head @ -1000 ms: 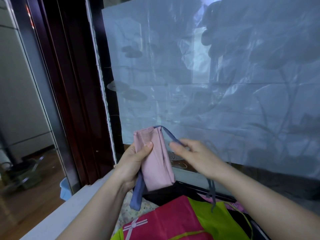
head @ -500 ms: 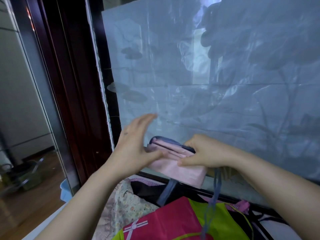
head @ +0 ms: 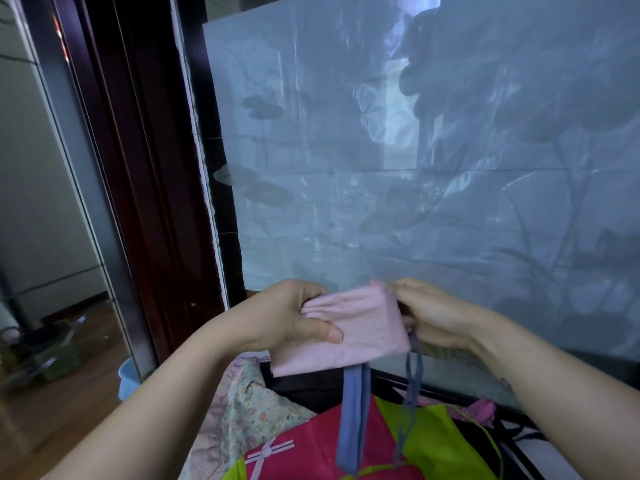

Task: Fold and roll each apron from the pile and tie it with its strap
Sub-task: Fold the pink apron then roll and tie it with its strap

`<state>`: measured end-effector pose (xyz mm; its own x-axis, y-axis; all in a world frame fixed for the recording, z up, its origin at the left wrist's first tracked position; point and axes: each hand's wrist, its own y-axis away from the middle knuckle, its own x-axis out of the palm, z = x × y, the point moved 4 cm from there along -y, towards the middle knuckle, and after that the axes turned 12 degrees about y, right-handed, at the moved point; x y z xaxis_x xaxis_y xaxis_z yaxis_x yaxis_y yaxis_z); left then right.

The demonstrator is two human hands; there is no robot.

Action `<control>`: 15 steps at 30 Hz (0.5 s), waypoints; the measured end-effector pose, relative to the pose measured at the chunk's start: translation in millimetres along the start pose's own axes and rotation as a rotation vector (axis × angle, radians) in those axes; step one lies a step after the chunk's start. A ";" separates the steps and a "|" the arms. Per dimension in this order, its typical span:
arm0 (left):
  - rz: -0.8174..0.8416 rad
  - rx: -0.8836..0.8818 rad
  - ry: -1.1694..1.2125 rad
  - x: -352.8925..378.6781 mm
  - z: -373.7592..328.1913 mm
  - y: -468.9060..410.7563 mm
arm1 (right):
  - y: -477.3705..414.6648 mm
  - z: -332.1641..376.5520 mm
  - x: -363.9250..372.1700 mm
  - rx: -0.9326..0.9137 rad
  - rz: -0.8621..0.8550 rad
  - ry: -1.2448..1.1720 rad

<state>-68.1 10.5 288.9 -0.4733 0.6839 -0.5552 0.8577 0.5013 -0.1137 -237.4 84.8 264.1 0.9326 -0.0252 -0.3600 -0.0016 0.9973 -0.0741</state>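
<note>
1. A single wide-angle view, worn on the person's head.
2. It faces forward and slightly down, at a plastic-covered panel close ahead.
3. The left hand, right hand and pink apron sit very near, low centre; the pile of aprons meets the bottom edge.

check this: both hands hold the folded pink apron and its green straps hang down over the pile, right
Not quite. In the head view the left hand and right hand do hold the folded pink apron, but the straps hanging over the pile are blue, not green.

The left hand has closed onto the pink apron.
</note>
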 end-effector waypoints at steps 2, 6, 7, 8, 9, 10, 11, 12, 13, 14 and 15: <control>-0.074 0.009 0.095 -9.8 4.3 0.0 | 0.3 -8.8 9.0 -0.007 0.002 0.015; -0.159 -0.025 0.148 -21.6 15.1 1.6 | 7.0 4.3 21.8 -0.067 -0.019 0.419; -0.172 -0.037 0.157 -22.4 17.9 1.6 | 5.5 7.7 22.1 -0.096 -0.056 0.553; -0.182 -0.049 0.162 -22.7 19.9 1.4 | 4.5 10.7 22.5 -0.121 -0.095 0.682; -0.194 -0.061 0.165 -22.6 21.6 1.2 | 3.3 11.9 22.5 -0.131 -0.132 0.798; -0.209 -0.070 0.170 -21.8 22.3 1.4 | 2.3 13.0 23.3 -0.144 -0.168 0.896; -0.230 -0.078 0.173 -20.8 22.8 1.1 | 1.1 14.2 24.3 -0.150 -0.210 0.978; -0.254 -0.079 0.173 -18.8 21.6 0.4 | 1.6 17.3 26.1 -0.151 -0.254 1.026; -0.285 -0.076 0.171 -16.8 20.3 -0.6 | 1.3 19.7 27.7 -0.144 -0.299 1.053; -0.322 -0.069 0.169 -14.9 18.8 -1.6 | 0.7 21.9 28.7 -0.145 -0.355 1.070; -0.363 -0.060 0.169 -13.6 17.4 -3.2 | -0.1 24.8 29.3 -0.142 -0.408 1.087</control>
<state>-60.9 -9.6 282.5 -0.7739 0.5317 -0.3442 0.6180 0.7528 -0.2265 -201.1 85.6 276.6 0.0739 -0.4565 -0.8866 0.1219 0.8865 -0.4463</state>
